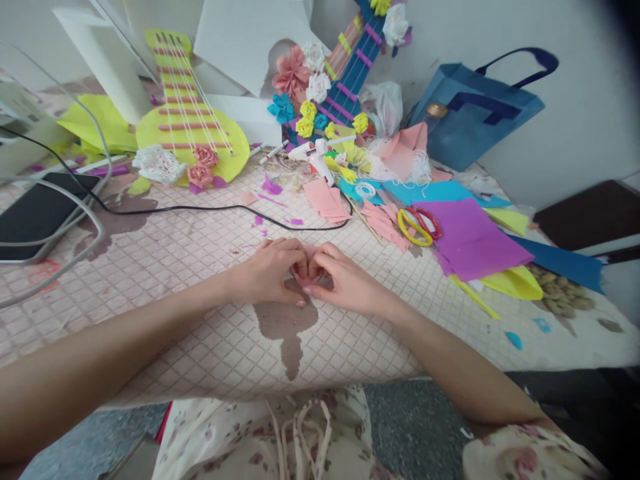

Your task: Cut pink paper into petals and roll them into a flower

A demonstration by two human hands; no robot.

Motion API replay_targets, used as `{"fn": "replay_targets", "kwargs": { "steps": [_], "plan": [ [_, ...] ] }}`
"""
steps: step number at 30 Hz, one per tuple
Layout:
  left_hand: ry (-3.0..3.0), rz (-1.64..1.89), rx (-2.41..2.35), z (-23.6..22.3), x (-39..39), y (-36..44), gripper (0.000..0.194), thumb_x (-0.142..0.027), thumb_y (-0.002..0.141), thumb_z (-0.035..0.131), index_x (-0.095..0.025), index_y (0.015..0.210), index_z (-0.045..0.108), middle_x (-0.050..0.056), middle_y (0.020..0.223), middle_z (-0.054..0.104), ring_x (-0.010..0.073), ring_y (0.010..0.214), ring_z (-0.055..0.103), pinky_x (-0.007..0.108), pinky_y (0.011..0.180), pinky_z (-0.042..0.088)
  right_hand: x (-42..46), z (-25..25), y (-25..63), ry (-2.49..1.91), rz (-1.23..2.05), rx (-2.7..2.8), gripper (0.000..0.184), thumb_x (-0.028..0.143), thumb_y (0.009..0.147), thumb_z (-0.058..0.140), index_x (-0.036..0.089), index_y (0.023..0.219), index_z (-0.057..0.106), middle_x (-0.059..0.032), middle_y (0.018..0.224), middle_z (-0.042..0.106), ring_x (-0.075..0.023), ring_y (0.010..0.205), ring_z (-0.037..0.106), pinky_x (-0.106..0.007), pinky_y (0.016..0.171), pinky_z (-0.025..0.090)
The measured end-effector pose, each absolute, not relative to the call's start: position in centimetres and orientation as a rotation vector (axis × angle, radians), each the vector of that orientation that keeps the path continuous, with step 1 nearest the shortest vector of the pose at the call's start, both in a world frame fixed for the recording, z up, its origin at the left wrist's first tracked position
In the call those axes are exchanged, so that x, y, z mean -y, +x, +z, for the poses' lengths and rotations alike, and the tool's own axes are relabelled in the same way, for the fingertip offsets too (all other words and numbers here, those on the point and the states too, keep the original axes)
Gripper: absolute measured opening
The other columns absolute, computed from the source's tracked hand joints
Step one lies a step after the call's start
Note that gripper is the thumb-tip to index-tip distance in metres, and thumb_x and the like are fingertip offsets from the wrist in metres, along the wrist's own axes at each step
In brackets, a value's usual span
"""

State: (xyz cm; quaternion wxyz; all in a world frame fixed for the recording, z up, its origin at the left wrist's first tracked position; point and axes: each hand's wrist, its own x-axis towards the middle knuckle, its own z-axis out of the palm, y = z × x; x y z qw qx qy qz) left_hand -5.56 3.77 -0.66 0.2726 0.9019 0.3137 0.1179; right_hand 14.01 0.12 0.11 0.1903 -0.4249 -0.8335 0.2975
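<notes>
My left hand [273, 270] and my right hand [340, 275] meet over the near middle of the table, fingers curled toward each other. Between the fingertips is a small piece of pink paper [301, 275], mostly covered by the fingers, so its exact shape is hidden. Both hands are closed on it, with the left thumb pointing down and the right thumb near its lower edge. Beyond them lie pink paper squares [327, 200] and a strewn pile of cut pink pieces [383, 223].
Scissors [417, 225] with yellow and red handles lie right, beside purple paper [473, 237]. A white glue gun [317, 157] and a black cable [200, 208] are farther back. A yellow paper guitar [195, 127], a blue one [350, 80] and a blue bag [465, 120] stand behind. A tablet [43, 210] lies left.
</notes>
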Motion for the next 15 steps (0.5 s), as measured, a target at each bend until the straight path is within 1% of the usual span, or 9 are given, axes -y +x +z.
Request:
{"fn": "replay_targets", "kwargs": {
  "steps": [3, 8, 11, 13, 15],
  "plan": [
    [2.431, 0.314, -0.844, -0.69, -3.82, -5.53, 0.043, -0.051, 0.059, 0.073, -0.019, 0.082, 0.058, 0.002, 0.094, 0.054, 0.0213, 0.093, 0.050, 0.035, 0.081, 0.032, -0.03, -0.05, 13.86, -1.218, 0.812, 2.312, 0.008, 0.024, 0.084, 0.052, 0.019, 0.079, 0.049, -0.0029, 0.092, 0.047, -0.0145, 0.086, 0.051, -0.029, 0.074, 0.044],
    [2.415, 0.336, -0.813, -0.52, -3.87, -5.61, 0.038, -0.049, 0.061, 0.072, -0.018, 0.080, 0.058, 0.002, 0.093, 0.055, 0.0203, 0.092, 0.051, 0.034, 0.081, 0.033, 0.13, -0.69, 13.46, -1.260, 0.689, 2.337, 0.006, 0.023, 0.082, 0.055, 0.019, 0.081, 0.050, -0.0032, 0.092, 0.047, -0.0155, 0.084, 0.050, -0.030, 0.072, 0.043],
    [2.367, 0.365, -0.772, -0.39, -4.07, -5.67, 0.028, -0.042, 0.069, 0.068, -0.018, 0.080, 0.060, 0.002, 0.092, 0.056, 0.0186, 0.090, 0.053, 0.033, 0.081, 0.036, 0.11, -0.91, 13.37, -1.266, 0.652, 2.363, 0.007, 0.022, 0.080, 0.057, 0.019, 0.082, 0.050, -0.0036, 0.092, 0.047, -0.0160, 0.084, 0.050, -0.030, 0.072, 0.044],
    [2.321, 0.396, -0.733, -0.42, -4.31, -5.64, 0.017, -0.034, 0.075, 0.063, -0.018, 0.080, 0.061, 0.002, 0.090, 0.058, 0.0164, 0.086, 0.054, 0.031, 0.079, 0.038, 0.09, -0.90, 13.35, -1.270, 0.645, 2.362, 0.009, 0.022, 0.080, 0.057, 0.020, 0.080, 0.049, -0.0035, 0.092, 0.047, -0.0159, 0.084, 0.050, -0.030, 0.071, 0.044],
    [2.275, 0.431, -0.705, -0.53, -4.57, -5.59, 0.008, -0.025, 0.078, 0.058, -0.018, 0.079, 0.060, 0.002, 0.085, 0.060, 0.0145, 0.081, 0.055, 0.028, 0.075, 0.040, 0.09, -0.81, 13.34, -1.282, 0.646, 2.353, 0.011, 0.025, 0.081, 0.056, 0.020, 0.078, 0.048, -0.0033, 0.091, 0.047, -0.0159, 0.083, 0.050, -0.030, 0.071, 0.044]
  ]
}}
